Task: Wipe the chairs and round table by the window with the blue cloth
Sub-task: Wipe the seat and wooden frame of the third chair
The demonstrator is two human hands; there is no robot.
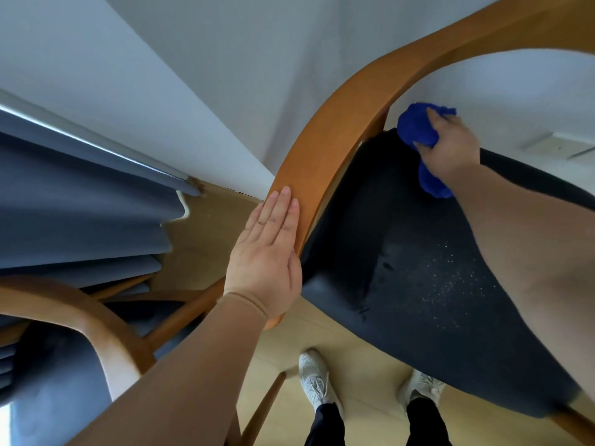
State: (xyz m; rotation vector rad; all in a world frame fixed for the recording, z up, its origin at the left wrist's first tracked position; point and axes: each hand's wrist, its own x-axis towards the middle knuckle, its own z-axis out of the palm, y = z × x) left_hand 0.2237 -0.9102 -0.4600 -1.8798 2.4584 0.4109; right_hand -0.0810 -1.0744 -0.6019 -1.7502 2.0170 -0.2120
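You are on the chair part of the task, working the nearer chair [380, 123]. Your right hand [450, 146] has its grip clenched round the bunched blue cloth [413, 127], which sits at the far back corner of the dark seat [418, 246], just below the curved wooden rail [322, 140]. Your left hand [267, 252] lies flat on the rail's near end, fingers straight and together, grip released; I judge it is steadying the frame. The seat looks only partly done: pale specks [450, 278] dot the cushion nearer to you, with a darker, perhaps damp streak beside them. The next move, as I judge it, calls for drawing the cloth towards you across those specks with even pressure, then along the rail, which means lifting the left hand clear. A second chair [80, 310] of the same kind stands at your lower left; whether it has been wiped I cannot tell. The round surface named in the task does not show. Around you are a grey-blue curtain [80, 201] at the left, a pale wall [225, 75] behind, a light wooden floor [360, 342] underfoot, and your white shoes [314, 378].
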